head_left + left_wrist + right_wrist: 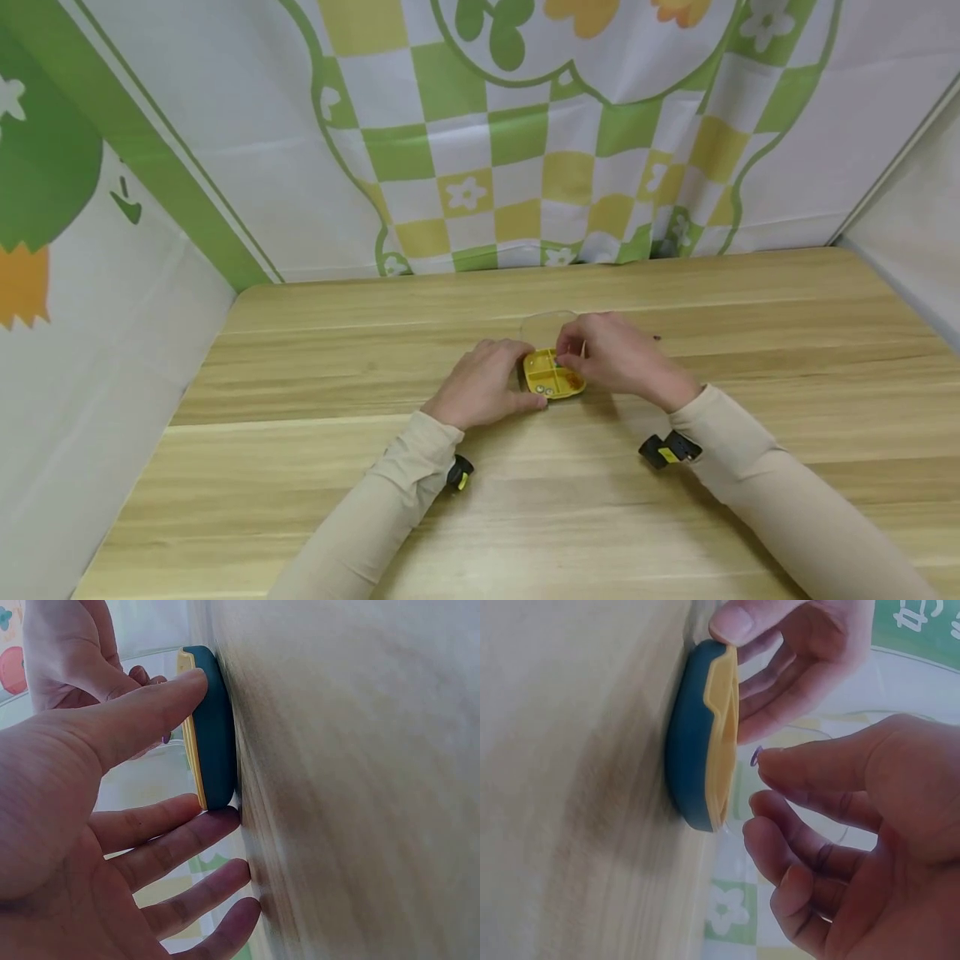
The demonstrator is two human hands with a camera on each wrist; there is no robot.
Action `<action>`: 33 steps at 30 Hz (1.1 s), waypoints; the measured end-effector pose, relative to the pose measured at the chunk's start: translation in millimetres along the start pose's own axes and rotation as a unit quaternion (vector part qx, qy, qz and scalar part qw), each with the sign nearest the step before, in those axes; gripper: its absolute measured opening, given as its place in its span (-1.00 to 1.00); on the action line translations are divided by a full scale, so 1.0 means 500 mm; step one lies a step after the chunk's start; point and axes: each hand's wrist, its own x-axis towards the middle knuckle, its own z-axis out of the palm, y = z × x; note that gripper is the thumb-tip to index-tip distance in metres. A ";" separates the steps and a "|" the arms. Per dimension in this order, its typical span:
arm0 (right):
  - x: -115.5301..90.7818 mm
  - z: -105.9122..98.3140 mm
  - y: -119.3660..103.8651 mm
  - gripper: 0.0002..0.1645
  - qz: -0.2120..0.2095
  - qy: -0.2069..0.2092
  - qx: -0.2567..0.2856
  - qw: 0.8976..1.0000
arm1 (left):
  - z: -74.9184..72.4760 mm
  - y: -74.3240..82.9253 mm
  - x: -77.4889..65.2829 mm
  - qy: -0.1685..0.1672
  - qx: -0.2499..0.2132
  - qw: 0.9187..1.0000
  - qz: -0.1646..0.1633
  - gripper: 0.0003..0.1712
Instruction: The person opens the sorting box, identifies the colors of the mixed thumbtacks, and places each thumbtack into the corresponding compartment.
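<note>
A small case with a yellow tray point(542, 382) divided into compartments lies on the table, its clear lid point(542, 327) folded back behind it. Its outer shell point(216, 727) is dark teal. My left hand point(483, 387) holds the case from the left, thumb on the near edge and fingertips at the far edge. My right hand point(615, 354) is over the tray's right side. Between its fingertips it pinches a tiny purple piece point(756, 756), perhaps a ring; part of it is hidden. Small round pieces point(544, 390) and orange-red bits point(573, 378) lie in the near compartments.
The wooden table point(300, 467) extends around both hands. A tiny dark speck point(657, 337) lies on it, right of the case. Behind the table hangs a green, yellow and white checked curtain point(517, 158).
</note>
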 end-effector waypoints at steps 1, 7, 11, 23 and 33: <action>0.000 0.002 -0.002 -0.92 0.004 0.001 -0.002 1.000 | 0.000 0.000 0.000 0.000 0.000 1.000 0.000 -0.22; 0.001 0.011 -0.010 -0.95 0.016 0.008 -0.018 1.000 | 0.000 -0.001 -0.002 -0.001 0.004 1.000 -0.001 -0.20; 0.002 0.015 -0.011 -0.95 0.008 0.018 -0.016 1.000 | 0.000 0.000 -0.002 -0.002 0.004 1.000 -0.003 -0.20; 0.005 0.029 -0.012 -0.95 0.002 0.018 -0.008 1.000 | 0.001 0.000 0.000 -0.002 0.005 1.000 -0.007 -0.19; 0.005 0.032 -0.012 -0.96 0.008 0.014 -0.003 1.000 | 0.001 0.000 0.000 -0.004 0.007 1.000 -0.008 -0.19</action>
